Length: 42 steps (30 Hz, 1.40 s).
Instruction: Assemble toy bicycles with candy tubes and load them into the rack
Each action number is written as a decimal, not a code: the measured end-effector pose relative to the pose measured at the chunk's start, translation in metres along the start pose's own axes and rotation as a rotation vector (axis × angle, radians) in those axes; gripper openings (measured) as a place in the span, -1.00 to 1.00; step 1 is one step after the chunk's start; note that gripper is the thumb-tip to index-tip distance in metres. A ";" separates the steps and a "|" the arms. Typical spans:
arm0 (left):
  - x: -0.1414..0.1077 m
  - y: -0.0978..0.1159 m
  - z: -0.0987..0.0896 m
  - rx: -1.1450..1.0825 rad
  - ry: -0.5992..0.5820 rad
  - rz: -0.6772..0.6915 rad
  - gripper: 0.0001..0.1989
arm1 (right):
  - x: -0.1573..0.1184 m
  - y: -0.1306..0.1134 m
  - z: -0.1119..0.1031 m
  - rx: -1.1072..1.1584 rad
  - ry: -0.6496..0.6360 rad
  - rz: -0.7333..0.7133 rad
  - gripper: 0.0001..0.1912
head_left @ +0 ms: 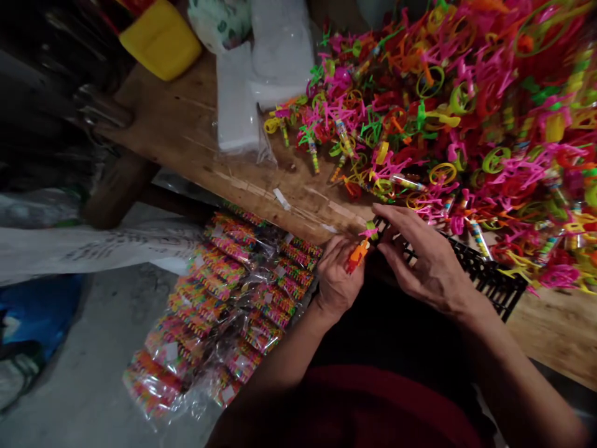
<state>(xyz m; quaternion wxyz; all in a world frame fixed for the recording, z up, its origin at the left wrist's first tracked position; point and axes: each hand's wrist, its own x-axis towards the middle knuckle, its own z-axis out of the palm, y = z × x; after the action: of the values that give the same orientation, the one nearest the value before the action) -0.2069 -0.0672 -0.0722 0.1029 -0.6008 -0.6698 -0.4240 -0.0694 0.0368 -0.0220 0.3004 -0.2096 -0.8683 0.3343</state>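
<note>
My left hand (340, 274) is closed around small plastic toys, an orange one (358, 254) sticking out between thumb and fingers. A pink and green toy piece (369, 231) shows just above it, between my two hands. My right hand (426, 264) curves over the near end of a black slotted plastic rack (501, 283), its thumb and forefinger on either side of it. Part of the rack is hidden beneath this hand. Right behind the rack lies a large heap of bright plastic toys (420, 118), some with clear tubes of coloured candy.
A wooden table (172, 130) carries the heap, white plastic bags (237, 102) and a yellow scoop-like container (161, 40). On the floor, left of my legs, lie several clear packs of colourful toys (205, 280). A white sack (93, 252) and a blue bag (41, 311) lie farther left.
</note>
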 end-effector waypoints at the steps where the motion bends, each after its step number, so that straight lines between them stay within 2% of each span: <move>1: -0.001 0.000 0.001 -0.005 0.007 0.002 -0.91 | 0.005 0.000 -0.004 0.020 -0.056 -0.026 -0.49; 4: -0.003 0.000 0.002 -0.009 0.014 -0.018 -0.90 | 0.021 0.003 -0.016 0.069 -0.215 -0.100 -0.59; 7: -0.003 0.000 0.000 -0.061 0.003 -0.069 -0.90 | 0.032 0.007 -0.023 0.103 -0.281 -0.112 -0.70; 13: -0.002 -0.004 -0.002 -0.214 -0.028 -0.132 -0.91 | 0.031 0.010 -0.018 0.077 -0.195 -0.127 -0.75; 20: -0.002 -0.004 -0.005 -0.145 -0.077 -0.171 -0.93 | 0.025 0.008 -0.014 0.038 -0.142 -0.107 -0.76; 26: 0.000 -0.006 -0.006 -0.190 -0.079 -0.175 -0.95 | 0.026 0.009 -0.011 0.049 -0.105 -0.122 -0.80; 30: -0.001 -0.006 -0.006 -0.172 -0.081 -0.155 -0.96 | 0.027 0.008 -0.014 0.041 -0.135 -0.129 -0.71; 33: -0.001 -0.003 -0.008 -0.138 -0.094 -0.160 -0.93 | 0.013 0.004 -0.024 -0.096 -0.138 -0.069 -0.56; 37: 0.004 0.000 -0.011 -0.130 -0.125 -0.128 -0.87 | -0.032 -0.001 -0.031 -0.403 0.028 0.120 -0.59; 39: 0.006 -0.001 -0.011 -0.148 -0.124 -0.102 -0.89 | -0.056 0.003 -0.026 -0.463 0.097 0.132 -0.62; 42: 0.006 -0.005 -0.011 -0.184 -0.114 -0.059 -0.90 | -0.081 0.015 -0.015 -0.583 0.116 0.076 -0.65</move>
<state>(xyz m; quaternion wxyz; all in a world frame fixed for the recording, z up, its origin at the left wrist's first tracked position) -0.2176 -0.0700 -0.0634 -0.0035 -0.6110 -0.6501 -0.4517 0.0021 0.0087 -0.0543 0.2641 -0.3383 -0.9006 0.0695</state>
